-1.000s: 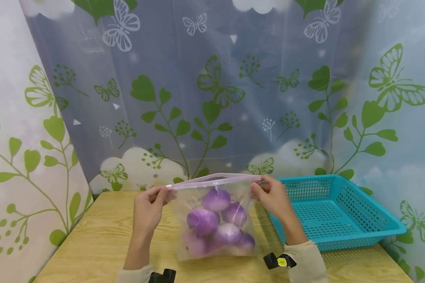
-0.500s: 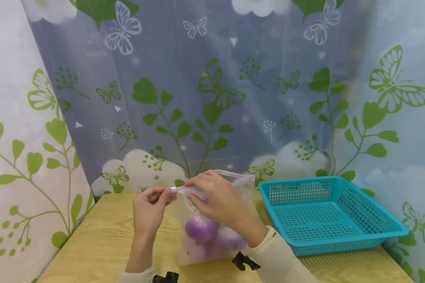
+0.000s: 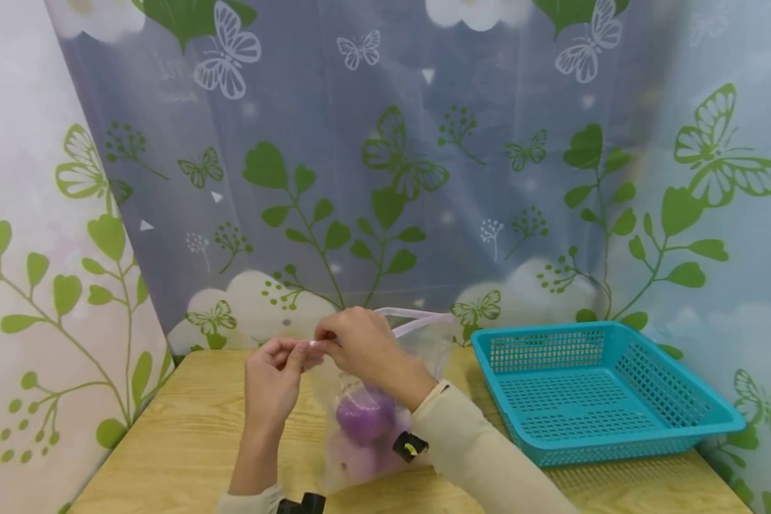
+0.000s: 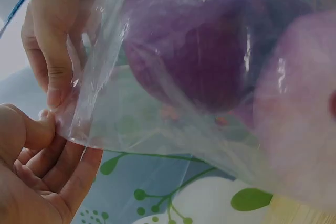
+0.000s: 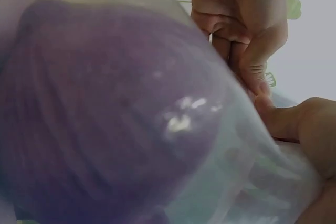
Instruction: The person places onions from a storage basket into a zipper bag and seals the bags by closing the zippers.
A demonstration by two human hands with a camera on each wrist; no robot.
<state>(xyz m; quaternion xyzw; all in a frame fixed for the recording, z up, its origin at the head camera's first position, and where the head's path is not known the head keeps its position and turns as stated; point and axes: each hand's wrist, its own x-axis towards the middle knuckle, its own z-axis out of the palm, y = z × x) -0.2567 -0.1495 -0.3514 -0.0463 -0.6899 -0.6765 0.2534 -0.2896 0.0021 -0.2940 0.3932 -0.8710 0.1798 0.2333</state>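
A clear zip bag [image 3: 432,344] holds several purple-and-white bulbs that look like onions [image 3: 365,415]; it rests on the table with its pale pink zip strip [image 3: 416,325] at the top. My left hand [image 3: 271,385] pinches the bag's upper left corner between thumb and fingers. Right beside it, my right hand [image 3: 365,350] pinches the zip edge at a small white slider [image 3: 313,344]. The right forearm hides much of the bag. In the right wrist view, an onion [image 5: 110,103] fills the left side behind the plastic. Toward the right, the strip's two sides stand apart.
A turquoise perforated basket [image 3: 607,400] sits at the right of the wooden table [image 3: 186,421]. Behind the table hangs a curtain [image 3: 295,93] printed with leaves and butterflies. Black wrist cameras [image 3: 411,447] are worn on both wrists.
My right hand has left the bag's upper right corner and crossed leftward to the slider end. The left hand keeps its pinch on the left corner. The bag's right side has slackened.
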